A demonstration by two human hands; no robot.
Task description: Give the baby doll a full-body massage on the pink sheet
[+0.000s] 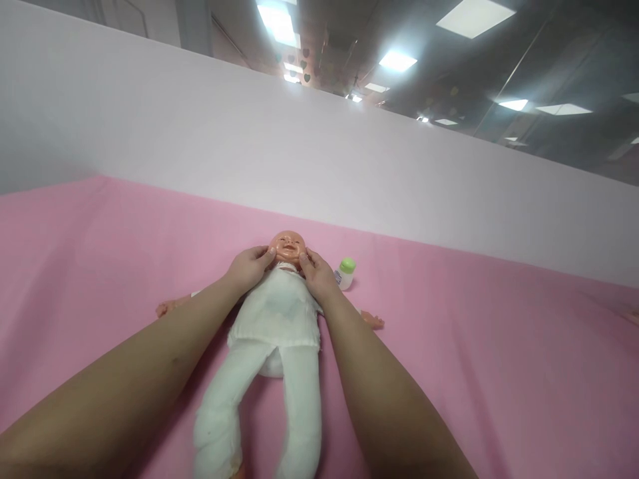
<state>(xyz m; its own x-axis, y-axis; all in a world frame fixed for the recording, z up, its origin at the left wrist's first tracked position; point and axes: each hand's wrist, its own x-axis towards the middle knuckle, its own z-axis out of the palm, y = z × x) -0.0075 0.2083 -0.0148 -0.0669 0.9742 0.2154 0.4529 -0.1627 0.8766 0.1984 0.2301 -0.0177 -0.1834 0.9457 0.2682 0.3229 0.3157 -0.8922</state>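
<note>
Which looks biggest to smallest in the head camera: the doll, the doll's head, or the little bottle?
1. doll, by far
2. doll's head
3. little bottle, only slightly smaller than the head

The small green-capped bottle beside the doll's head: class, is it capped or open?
Capped. The bottle has its green cap seated on top, and it lies on the pink sheet, apart from the right hand.

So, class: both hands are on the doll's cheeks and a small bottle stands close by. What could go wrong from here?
1. The right hand might knock over the small bottle beside it.
2. The left hand and right press the doll at its head only; it could slide on the pink cloth.
</note>
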